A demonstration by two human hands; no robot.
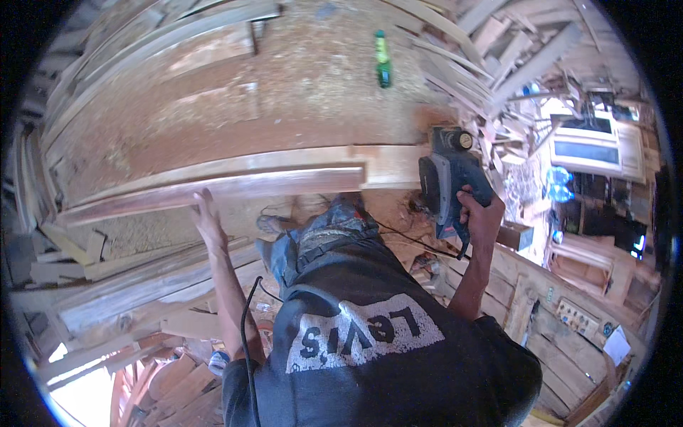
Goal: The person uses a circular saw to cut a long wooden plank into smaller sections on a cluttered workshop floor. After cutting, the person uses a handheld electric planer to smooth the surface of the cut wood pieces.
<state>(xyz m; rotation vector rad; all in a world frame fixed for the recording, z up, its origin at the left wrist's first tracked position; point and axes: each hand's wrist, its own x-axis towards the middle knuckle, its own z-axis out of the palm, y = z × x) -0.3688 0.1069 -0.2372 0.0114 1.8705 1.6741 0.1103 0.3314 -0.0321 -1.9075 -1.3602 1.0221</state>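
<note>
My right hand [482,211] is wrapped round the handle of a dark blue-grey electric hand planer [455,178], at the right end of a long board. A black cord runs from the planer's rear toward my body. On the left, my left hand [208,213] is at the near edge of a long reddish wooden plank [284,183], its fingers on the edge and partly blurred. This plank lies along a paler board [395,165] and is smeared by motion; its right end stops short of the planer. The underside of my left hand's grip is hidden.
A green bottle [383,60] is beyond the boards on sawdust-strewn ground [306,78]. Offcuts and planks [469,67] pile up at the far right, with more timber [171,39] at the far left. A black cable [248,341] hangs by my left arm. Cabinets [594,149] stand at right.
</note>
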